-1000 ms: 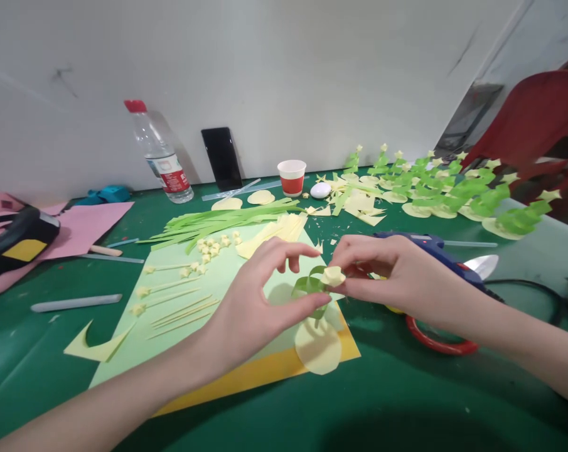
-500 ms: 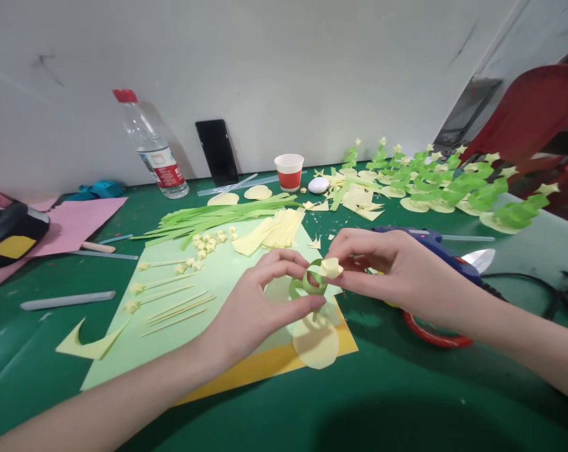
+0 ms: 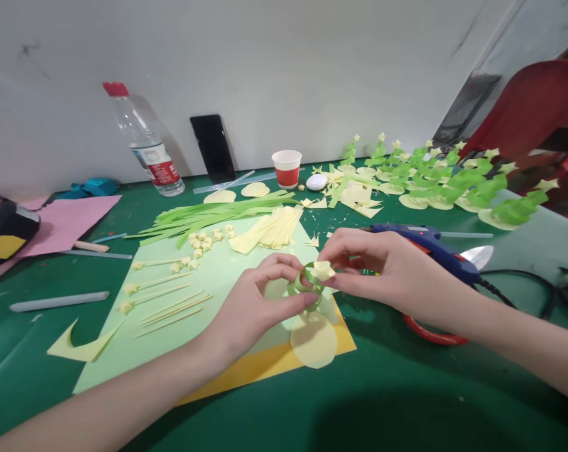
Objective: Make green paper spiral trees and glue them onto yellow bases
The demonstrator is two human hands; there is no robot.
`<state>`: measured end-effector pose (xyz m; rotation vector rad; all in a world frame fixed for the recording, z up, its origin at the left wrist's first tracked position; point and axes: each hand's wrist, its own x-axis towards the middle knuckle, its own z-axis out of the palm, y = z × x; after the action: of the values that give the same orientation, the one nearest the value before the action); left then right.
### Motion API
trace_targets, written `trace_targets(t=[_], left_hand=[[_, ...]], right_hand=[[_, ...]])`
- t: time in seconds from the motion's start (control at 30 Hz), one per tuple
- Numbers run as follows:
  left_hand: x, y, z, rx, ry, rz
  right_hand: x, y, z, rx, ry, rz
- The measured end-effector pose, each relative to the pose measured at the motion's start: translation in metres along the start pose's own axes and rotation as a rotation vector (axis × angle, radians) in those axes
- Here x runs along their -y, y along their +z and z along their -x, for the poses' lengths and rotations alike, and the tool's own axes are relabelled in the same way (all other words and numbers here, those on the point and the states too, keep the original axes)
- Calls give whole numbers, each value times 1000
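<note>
My left hand [image 3: 253, 307] pinches a curled green paper strip [image 3: 297, 285] between thumb and fingers. At the top of the curl sits a pale yellow folded paper star [image 3: 322, 270]. The fingertips of my right hand [image 3: 387, 263] are closed at the star's right side. Below the curl shows a round pale yellow paper disc [image 3: 314, 342], over the edge of the light green sheet [image 3: 246, 333] and the orange-yellow sheet [image 3: 227, 376]. Several star-tipped sticks [image 3: 159, 282] and loose small stars [image 3: 206, 240] lie to the left.
Behind lie green strips [image 3: 218, 215], pale yellow strips [image 3: 269, 229], a paper cup [image 3: 286, 169], a phone [image 3: 213, 149] and a bottle [image 3: 147, 147]. Finished green spirals with stars [image 3: 481, 182] stand at the back right. A blue glue gun [image 3: 446, 254] and red-handled scissors [image 3: 434, 336] lie by my right wrist.
The fingers of both hands have shifted slightly left with the curl and star, and the star has turned a little. The whole view has moved slightly.
</note>
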<state>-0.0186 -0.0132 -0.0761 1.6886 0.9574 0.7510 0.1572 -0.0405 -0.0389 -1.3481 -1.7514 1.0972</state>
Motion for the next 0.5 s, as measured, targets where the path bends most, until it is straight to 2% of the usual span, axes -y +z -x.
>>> trace_targets(t=[0.1,0.17,0.27,0.33,0.37,0.43,0.5], left_hand=[[6,-1,-1,-6,-16,62],[10,-2,-2,-10,-15,92],[16,-4,-4,-20,-19,126],[18,-5,-4,-14,-27,149],[18,-4,-4,-6,-32,161],[17,-3,-3,8,-43,186],[13,0,-1,18,-63,214]], right_hand=[[-1,-9,-2,-19,15,72],[-4,-23,-1,-101,23,234],[-20,-49,8,-357,110,806],[-39,-65,15,-438,231,1100],[-50,-72,18,-438,287,1120],[-70,-84,22,-321,366,1035],[-86,-92,22,-274,413,981]])
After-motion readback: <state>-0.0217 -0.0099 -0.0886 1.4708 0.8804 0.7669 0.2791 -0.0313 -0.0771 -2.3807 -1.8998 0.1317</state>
